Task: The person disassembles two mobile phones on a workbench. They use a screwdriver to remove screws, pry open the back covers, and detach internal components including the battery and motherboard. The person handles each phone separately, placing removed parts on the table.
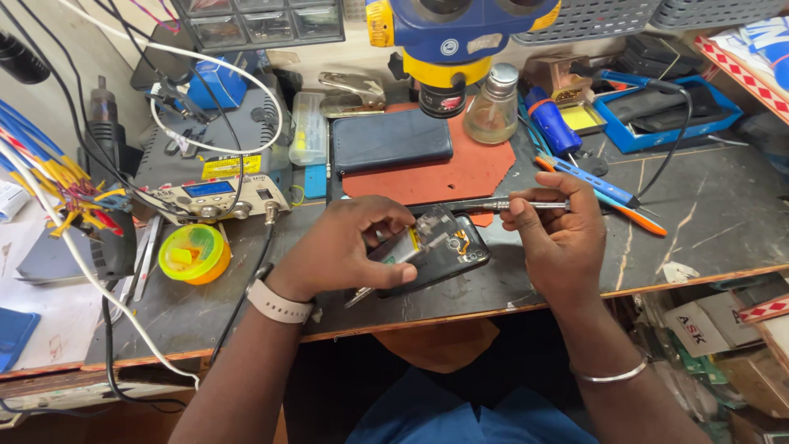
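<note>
Both hands busy — left (345, 247) gripping opened phone (436, 255), right (559, 234) pinching screwdriver (501, 204) — beside yellow tub (195, 253) of paste.

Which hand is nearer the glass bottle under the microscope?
Right. The right hand sits just below and right of the glass bottle; the left hand is lower and further left, on the opened phone.

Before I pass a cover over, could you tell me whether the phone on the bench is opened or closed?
Opened: the phone shows its battery and bare inner parts.
</note>
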`<state>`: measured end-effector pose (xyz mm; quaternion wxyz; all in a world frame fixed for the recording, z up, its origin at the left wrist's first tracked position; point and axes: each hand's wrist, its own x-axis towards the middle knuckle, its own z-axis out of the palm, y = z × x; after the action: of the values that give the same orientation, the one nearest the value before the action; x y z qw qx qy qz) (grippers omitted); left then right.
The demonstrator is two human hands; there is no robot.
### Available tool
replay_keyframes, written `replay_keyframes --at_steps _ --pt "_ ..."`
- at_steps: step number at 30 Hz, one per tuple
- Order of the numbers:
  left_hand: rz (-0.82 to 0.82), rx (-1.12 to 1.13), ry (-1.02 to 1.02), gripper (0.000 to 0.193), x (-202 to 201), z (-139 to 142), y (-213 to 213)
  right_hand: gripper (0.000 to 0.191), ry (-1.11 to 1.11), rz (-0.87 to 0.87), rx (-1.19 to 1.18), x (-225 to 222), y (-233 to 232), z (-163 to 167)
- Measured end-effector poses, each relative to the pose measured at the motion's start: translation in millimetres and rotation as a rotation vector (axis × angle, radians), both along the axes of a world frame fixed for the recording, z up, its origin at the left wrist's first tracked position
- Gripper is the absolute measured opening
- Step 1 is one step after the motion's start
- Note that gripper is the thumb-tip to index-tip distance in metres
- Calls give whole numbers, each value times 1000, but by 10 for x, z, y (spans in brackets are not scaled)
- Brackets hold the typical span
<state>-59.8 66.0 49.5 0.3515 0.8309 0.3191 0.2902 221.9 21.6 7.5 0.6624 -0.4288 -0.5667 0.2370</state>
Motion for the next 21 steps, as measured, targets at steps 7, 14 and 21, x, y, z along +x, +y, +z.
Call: replay_keyframes --at_steps 7,14,21 --pt "-248 -676 -373 49 -113 -209 149 25 -46 27 5 -18 -23 9" --pt "-652 -61 -383 54 -269 -283 244 10 -461 -161 295 -186 -263 246" --pt "-293 -1004 -435 61 -114 -151 164 13 -666 -122 339 -357 -384 554"
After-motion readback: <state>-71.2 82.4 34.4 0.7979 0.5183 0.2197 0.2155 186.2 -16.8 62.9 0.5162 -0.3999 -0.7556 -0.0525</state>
